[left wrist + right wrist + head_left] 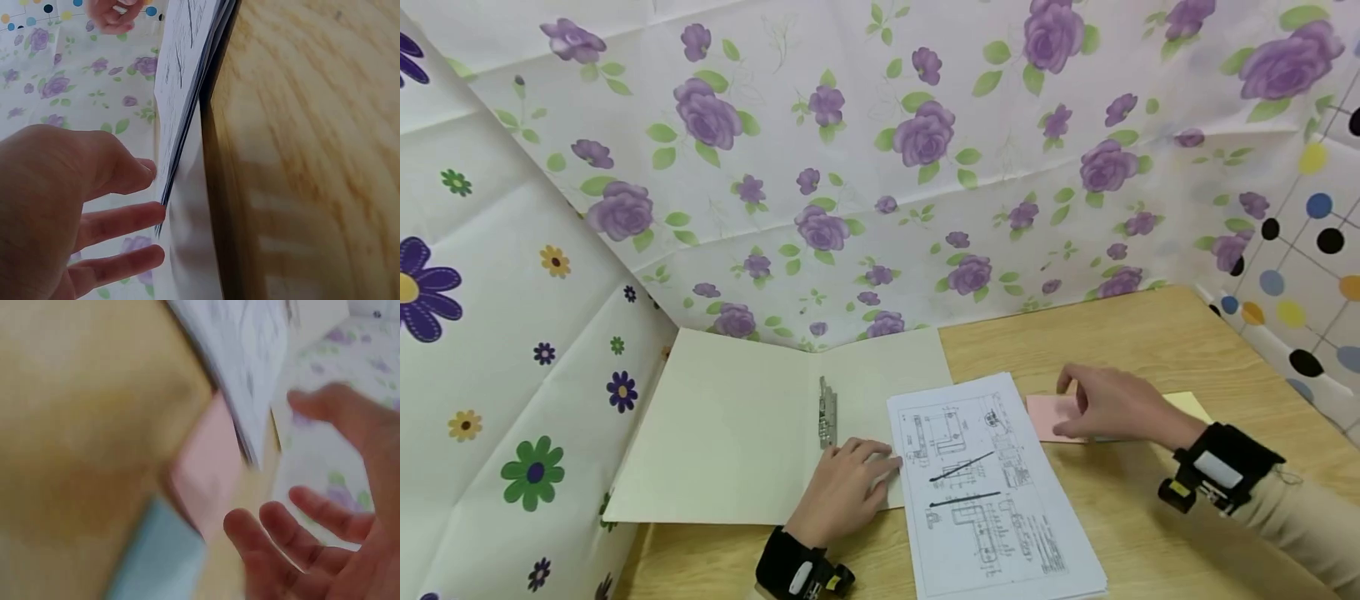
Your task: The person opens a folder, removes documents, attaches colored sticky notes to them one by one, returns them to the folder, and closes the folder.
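A stack of papers printed with technical drawings point(992, 508) overlaps the right cover of an open cream folder point(722, 433). Along the folder's spine runs a metal clip point(827, 414). My left hand point(847, 485) lies low over the folder, its fingertips right at the stack's left edge point(167, 194), fingers loosely extended. To the right of the papers, my right hand point(1116, 406) hovers over a pink sticky-note pad point(1048, 417), thumb and fingers apart with nothing between them. A blue-green pad point(164, 556) lies beside the pink one, mostly hidden under that hand in the head view.
A yellow pad point(1187, 406) shows behind the right wrist. Floral sheeting point(865, 208) stands behind the wooden table point(1075, 333), with more patterned sheeting at left and a dotted sheet point(1300, 275) at right. Two dark strokes cross the top drawing.
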`<state>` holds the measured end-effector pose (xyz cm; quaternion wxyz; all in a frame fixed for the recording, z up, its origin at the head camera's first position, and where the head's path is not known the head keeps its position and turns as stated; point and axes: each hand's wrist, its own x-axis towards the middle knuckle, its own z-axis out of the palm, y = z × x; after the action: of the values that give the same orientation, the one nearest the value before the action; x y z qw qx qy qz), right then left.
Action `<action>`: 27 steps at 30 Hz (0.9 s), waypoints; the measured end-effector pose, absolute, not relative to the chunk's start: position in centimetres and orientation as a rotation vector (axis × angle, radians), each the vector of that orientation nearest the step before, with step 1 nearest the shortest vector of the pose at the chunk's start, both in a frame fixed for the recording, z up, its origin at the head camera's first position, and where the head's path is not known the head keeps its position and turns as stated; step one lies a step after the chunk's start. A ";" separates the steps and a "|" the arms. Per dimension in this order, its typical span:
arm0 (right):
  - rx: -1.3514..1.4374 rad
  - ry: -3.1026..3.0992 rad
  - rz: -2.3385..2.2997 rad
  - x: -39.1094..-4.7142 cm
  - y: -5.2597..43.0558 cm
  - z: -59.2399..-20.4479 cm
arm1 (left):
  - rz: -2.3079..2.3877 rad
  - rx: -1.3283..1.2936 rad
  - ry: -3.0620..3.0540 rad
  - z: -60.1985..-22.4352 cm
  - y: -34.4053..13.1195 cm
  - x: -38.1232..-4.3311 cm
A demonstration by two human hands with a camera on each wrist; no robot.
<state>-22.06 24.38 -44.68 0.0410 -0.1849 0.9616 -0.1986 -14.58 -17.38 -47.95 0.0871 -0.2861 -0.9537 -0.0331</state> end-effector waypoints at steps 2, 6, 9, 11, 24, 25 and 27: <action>-0.649 2.973 -0.548 -22.7 25.2 -44.1 | -0.104 -0.838 -2.835 -47.9 -17.7 -14.4; -0.779 2.958 -0.470 -23.7 26.1 -44.1 | -0.131 -0.804 -2.833 -47.6 -18.0 -14.1; -0.806 2.926 -0.423 -24.1 26.1 -44.9 | -0.150 -0.782 -2.849 -47.5 -18.2 -13.9; -0.805 2.912 -0.402 -24.2 26.0 -45.5 | -0.160 -0.776 -2.862 -47.5 -18.2 -13.9; -0.833 2.993 -0.307 -25.0 24.5 -47.8 | -0.172 -0.746 -2.838 -47.4 -18.5 -13.9; -0.836 2.994 -0.310 -25.0 24.5 -47.9 | -0.170 -0.746 -2.832 -47.4 -18.6 -13.9; -0.847 2.994 -0.317 -25.0 24.4 -48.0 | -0.166 -0.745 -2.821 -47.5 -18.7 -13.8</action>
<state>-24.97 24.36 -47.99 0.0068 -0.2708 0.9573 -0.1014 -13.85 -18.72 -47.46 0.1093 -0.2535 -0.9595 -0.0563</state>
